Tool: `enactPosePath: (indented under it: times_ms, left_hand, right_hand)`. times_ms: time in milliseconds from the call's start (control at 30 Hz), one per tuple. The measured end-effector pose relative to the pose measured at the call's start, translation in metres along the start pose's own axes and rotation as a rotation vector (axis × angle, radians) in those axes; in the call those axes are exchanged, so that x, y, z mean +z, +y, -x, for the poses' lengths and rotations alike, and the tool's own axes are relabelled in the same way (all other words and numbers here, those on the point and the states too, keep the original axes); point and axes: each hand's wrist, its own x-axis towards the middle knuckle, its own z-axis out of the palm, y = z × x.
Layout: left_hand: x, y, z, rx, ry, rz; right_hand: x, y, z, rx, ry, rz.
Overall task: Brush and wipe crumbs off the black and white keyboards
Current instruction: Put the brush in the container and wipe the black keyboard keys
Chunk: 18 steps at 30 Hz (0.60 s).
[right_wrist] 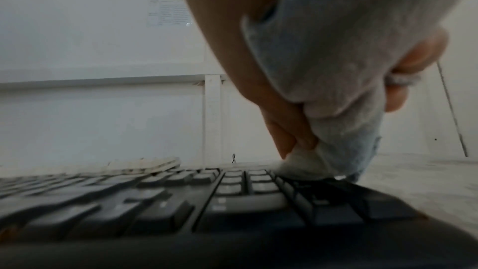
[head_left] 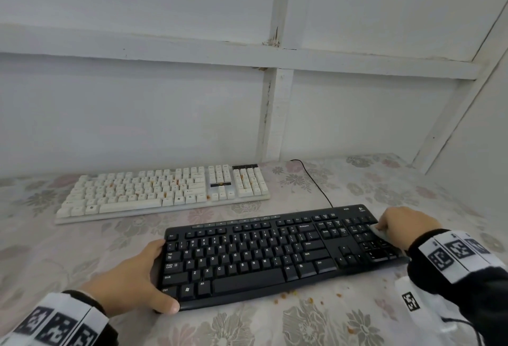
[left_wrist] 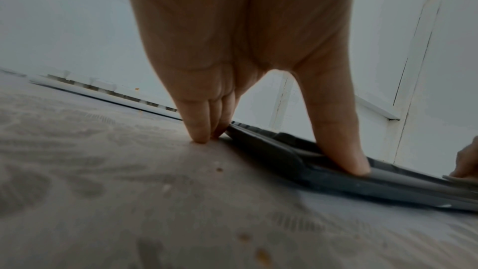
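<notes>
The black keyboard [head_left: 275,255] lies near me on the table. My left hand [head_left: 132,277] braces its left end: straight fingers [left_wrist: 199,130] stand on the cloth at the far corner and the thumb [left_wrist: 344,150] presses on the near edge [left_wrist: 336,181]. My right hand [head_left: 404,222] grips a pale cloth [head_left: 380,233] and holds it down on the number pad at the right end. In the right wrist view the bunched cloth [right_wrist: 336,69] touches the far keys [right_wrist: 181,212]. The white keyboard [head_left: 165,189], dotted with orange crumbs, lies further back on the left.
Orange crumbs [head_left: 288,295] are scattered on the floral tablecloth [head_left: 247,326] in front of the black keyboard's right half. A black cable [head_left: 316,181] runs from the back wall to the black keyboard. White panelled walls close the back and right.
</notes>
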Motion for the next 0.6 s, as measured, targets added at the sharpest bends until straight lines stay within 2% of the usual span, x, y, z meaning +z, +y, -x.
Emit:
enactPosePath:
  times_ms: [133, 233, 300, 367, 467, 533, 600]
  left_hand:
    - [0.001, 0.004, 0.001, 0.001, -0.011, 0.008]
    - [0.003, 0.006, 0.0, 0.0, -0.007, 0.008]
    - [0.003, 0.006, 0.0, -0.011, -0.005, 0.009]
    - [0.003, 0.006, 0.0, -0.019, -0.006, 0.022]
    - [0.001, 0.005, 0.001, -0.024, -0.005, 0.01]
    - [0.001, 0.006, 0.001, -0.023, 0.0, -0.004]
    - [0.002, 0.007, 0.001, -0.024, 0.018, -0.04]
  right_hand:
    - [0.003, 0.011, -0.007, 0.066, 0.002, -0.063]
    - [-0.014, -0.01, 0.007, -0.009, 0.004, -0.125]
    - [-0.029, -0.042, 0.022, -0.137, 0.025, -0.233]
    - [-0.044, -0.085, 0.043, -0.359, 0.043, -0.32]
    - [-0.056, -0.157, 0.073, -0.707, 0.049, -0.316]
    - [-0.056, -0.203, 0.087, -0.823, 0.058, -0.285]
    - [-0.056, -0.243, 0.096, -0.845, 0.036, -0.303]
